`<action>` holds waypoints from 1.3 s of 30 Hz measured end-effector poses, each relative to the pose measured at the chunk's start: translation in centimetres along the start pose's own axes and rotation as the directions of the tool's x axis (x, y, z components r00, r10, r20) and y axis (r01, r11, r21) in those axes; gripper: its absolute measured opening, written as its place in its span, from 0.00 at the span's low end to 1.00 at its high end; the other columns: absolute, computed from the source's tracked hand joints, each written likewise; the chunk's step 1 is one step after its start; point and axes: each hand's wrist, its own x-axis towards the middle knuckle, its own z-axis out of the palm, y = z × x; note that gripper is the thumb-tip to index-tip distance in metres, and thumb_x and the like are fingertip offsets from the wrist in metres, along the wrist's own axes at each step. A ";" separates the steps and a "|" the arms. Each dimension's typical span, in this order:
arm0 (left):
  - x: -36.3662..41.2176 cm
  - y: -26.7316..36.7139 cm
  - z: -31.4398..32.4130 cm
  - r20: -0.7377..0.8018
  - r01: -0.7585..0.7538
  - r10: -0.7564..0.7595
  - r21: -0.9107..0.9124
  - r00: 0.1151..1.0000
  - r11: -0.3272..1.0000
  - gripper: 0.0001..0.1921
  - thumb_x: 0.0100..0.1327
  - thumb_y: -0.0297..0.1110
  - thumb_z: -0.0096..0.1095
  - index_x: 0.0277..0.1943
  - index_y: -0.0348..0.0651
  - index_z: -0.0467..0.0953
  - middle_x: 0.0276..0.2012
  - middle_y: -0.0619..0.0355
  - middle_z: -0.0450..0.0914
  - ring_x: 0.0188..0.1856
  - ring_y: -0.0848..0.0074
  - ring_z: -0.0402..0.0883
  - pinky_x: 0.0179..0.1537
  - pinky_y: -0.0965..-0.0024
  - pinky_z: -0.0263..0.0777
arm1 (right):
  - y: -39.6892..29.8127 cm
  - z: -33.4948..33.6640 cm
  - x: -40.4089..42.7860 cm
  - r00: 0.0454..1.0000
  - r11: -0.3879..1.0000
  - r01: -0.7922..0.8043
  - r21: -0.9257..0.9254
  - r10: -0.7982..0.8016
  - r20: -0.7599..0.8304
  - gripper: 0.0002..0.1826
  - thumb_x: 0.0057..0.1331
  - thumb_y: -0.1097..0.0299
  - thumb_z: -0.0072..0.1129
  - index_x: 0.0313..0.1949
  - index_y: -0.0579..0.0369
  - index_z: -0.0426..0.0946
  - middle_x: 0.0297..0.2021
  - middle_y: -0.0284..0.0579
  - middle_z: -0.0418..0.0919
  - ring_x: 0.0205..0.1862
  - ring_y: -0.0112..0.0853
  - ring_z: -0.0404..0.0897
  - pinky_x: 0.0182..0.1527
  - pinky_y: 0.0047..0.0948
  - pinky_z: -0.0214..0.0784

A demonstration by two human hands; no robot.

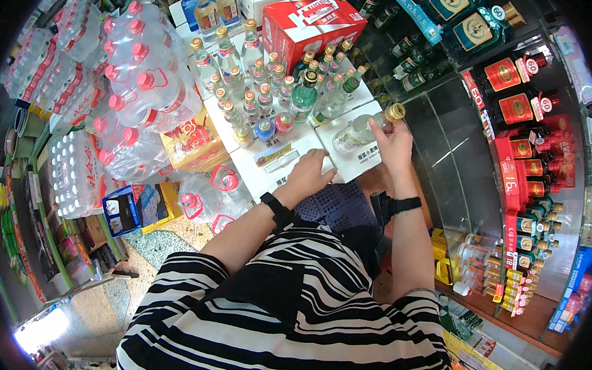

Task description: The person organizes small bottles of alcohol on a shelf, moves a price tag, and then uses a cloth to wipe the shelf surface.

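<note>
My right hand (pixel 395 143) grips a clear glass bottle (pixel 354 133) near its neck, just below the gold cap. The bottle is tilted above a white carton (pixel 361 161), its capped end towards my hand. My left hand (pixel 306 175) holds nothing and rests at the near edge of another white carton (pixel 248 169), thumb apart from the fingers. Beyond both hands, several small clear bottles (pixel 250 106) with red-and-gold caps stand close together on the cartons. Among them are a green glass bottle (pixel 304 98), a blue-capped bottle (pixel 265 128) and a red-capped bottle (pixel 283 123).
A red carton (pixel 310 28) stands behind the bottles. Shrink-wrapped large plastic bottles (pixel 145 74) are stacked on the left, above a yellow carton (pixel 192 138). Shelves of dark bottles (pixel 528 174) line the right. A blue plastic basket (pixel 121 212) sits at lower left.
</note>
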 end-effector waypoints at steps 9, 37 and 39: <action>2.5 -1.2 3.1 0.057 0.009 -0.005 -0.075 0.998 0.997 0.17 0.61 0.38 0.60 0.47 0.33 0.74 0.44 0.38 0.78 0.47 0.48 0.78 0.51 0.56 0.71 | 4.2 1.9 5.8 0.999 0.995 -0.007 -0.097 0.002 -0.052 0.22 0.57 0.52 0.67 0.37 0.62 0.77 0.25 0.52 0.79 0.26 0.44 0.78 0.31 0.38 0.70; 4.8 -0.6 3.1 0.183 0.111 -0.109 -0.005 0.977 0.994 0.16 0.62 0.38 0.58 0.45 0.33 0.77 0.44 0.40 0.80 0.50 0.52 0.77 0.52 0.58 0.70 | 5.7 4.6 11.1 0.985 0.996 0.086 0.016 -0.088 0.150 0.25 0.58 0.56 0.66 0.46 0.64 0.75 0.40 0.59 0.78 0.38 0.48 0.80 0.40 0.42 0.72; 4.8 -0.5 3.0 0.188 0.120 -0.117 -0.006 0.975 0.993 0.16 0.62 0.38 0.58 0.45 0.33 0.77 0.45 0.40 0.80 0.50 0.52 0.77 0.52 0.58 0.70 | 5.5 4.5 11.1 0.983 0.997 0.072 0.016 -0.073 0.165 0.25 0.58 0.56 0.66 0.46 0.64 0.75 0.40 0.59 0.78 0.39 0.49 0.80 0.41 0.42 0.72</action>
